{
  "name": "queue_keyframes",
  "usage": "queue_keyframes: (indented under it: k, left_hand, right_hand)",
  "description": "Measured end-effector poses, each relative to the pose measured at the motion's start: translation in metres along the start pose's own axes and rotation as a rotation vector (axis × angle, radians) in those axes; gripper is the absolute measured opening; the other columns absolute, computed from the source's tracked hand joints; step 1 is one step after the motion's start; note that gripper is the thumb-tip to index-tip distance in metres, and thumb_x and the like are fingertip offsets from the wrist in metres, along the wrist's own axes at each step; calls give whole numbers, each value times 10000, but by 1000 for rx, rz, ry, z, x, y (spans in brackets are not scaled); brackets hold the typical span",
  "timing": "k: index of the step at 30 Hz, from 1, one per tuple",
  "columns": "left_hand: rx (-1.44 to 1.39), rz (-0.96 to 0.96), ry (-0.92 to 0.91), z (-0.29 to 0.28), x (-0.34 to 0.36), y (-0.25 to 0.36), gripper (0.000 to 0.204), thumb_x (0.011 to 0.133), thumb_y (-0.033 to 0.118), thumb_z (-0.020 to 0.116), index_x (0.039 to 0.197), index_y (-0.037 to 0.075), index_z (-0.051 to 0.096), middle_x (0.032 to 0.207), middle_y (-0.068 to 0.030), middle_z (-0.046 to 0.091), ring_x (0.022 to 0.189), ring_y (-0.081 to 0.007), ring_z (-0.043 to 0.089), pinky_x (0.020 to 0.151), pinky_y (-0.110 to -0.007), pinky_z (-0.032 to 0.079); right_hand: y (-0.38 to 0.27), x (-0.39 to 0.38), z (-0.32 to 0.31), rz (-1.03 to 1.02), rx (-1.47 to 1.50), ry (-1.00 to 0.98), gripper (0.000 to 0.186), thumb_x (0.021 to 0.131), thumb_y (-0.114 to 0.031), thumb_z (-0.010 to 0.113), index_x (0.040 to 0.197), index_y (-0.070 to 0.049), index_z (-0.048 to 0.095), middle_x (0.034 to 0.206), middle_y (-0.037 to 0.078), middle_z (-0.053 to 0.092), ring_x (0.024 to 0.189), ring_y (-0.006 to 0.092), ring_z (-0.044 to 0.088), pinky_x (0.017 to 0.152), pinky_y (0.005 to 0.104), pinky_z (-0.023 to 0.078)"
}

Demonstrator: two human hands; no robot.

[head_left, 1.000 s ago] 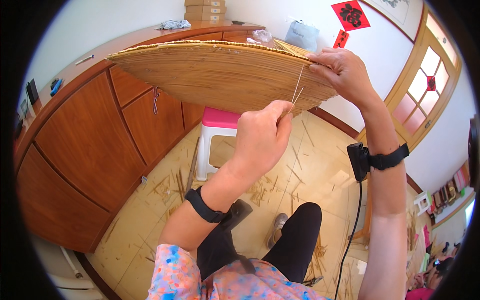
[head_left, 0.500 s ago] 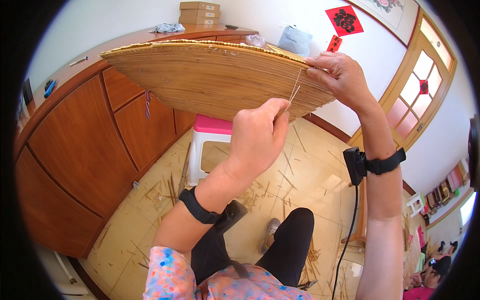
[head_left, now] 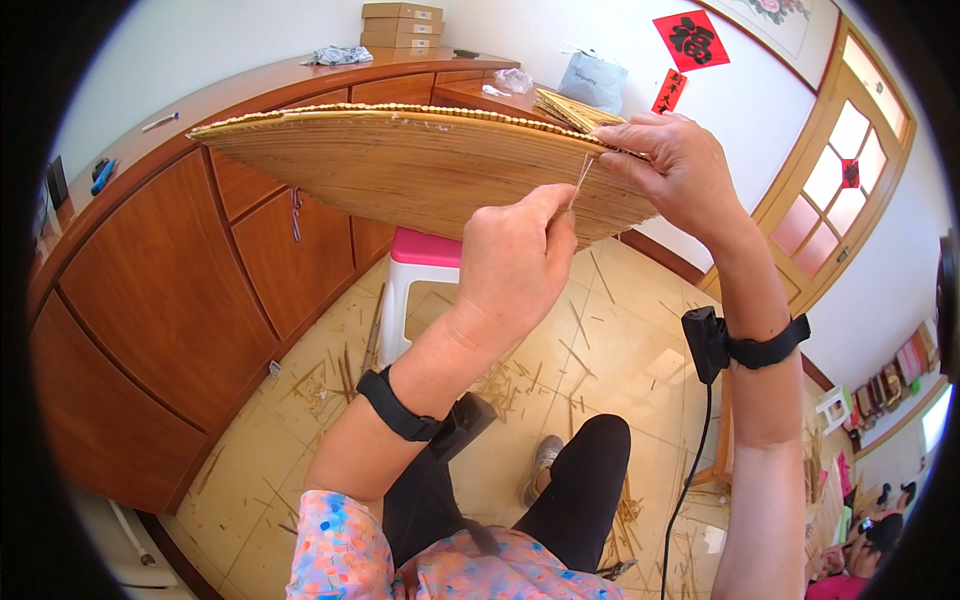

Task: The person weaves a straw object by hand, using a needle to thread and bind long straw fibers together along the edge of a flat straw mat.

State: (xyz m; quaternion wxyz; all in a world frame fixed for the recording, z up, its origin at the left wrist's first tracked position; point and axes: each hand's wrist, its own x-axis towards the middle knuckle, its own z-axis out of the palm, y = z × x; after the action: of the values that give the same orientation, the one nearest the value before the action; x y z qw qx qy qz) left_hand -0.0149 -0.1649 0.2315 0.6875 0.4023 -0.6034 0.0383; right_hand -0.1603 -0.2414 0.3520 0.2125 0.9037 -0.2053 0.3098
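Note:
A stiff mat of thin straw-coloured stalks (head_left: 400, 170) is held up in front of me, its broad face tilted toward me and its stitched edge along the top. My right hand (head_left: 685, 175) pinches the right end of that edge between thumb and fingers. Below and to the left, my left hand (head_left: 512, 265) is closed, thumb against the bent forefinger. From its grip a thin pale thread (head_left: 582, 178) rises, pulled tight, toward the mat's edge near my right fingertips. What else lies inside the left fist is hidden.
A pink-topped white stool (head_left: 425, 248) stands under the mat. Stalk scraps litter the tiled floor (head_left: 640, 330). Along the left runs a wooden cabinet (head_left: 160, 300), bearing cardboard boxes (head_left: 402, 25) and a blue bag (head_left: 592, 80). A black cable (head_left: 692, 480) hangs from my right forearm band.
The mat's top edge has dropped and tipped, showing more of its stitched rim. My right hand has shifted slightly left. My left hand is a little higher, and the thread shows shorter.

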Motion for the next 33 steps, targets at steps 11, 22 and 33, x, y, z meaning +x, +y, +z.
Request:
queue_keyframes:
  k: [11,22,33]
  left_hand:
    - [21,-34,-1,-6,0,6,205,859,44,595,1039,-32,657,603,-119,597,509,-130,563,514,-271,446]
    - [-2,-71,-19,-5,-1,3,171,844,55,588,989,8,666,752,-202,655,660,-343,655,614,-393,520]
    - [-2,-75,-11,-7,-3,5,163,845,53,587,979,4,666,737,-201,650,649,-342,651,601,-387,514]
  right_hand:
    - [-6,-4,4,-50,-18,70,186,779,-186,709,952,-133,752,804,84,695,706,280,623,647,362,491]
    - [-7,-5,4,-81,-61,88,187,781,-182,709,953,-122,751,791,83,688,685,272,620,616,364,478]
    - [-10,-5,4,-78,-63,81,190,776,-179,715,951,-112,750,781,81,683,685,268,626,614,361,480]
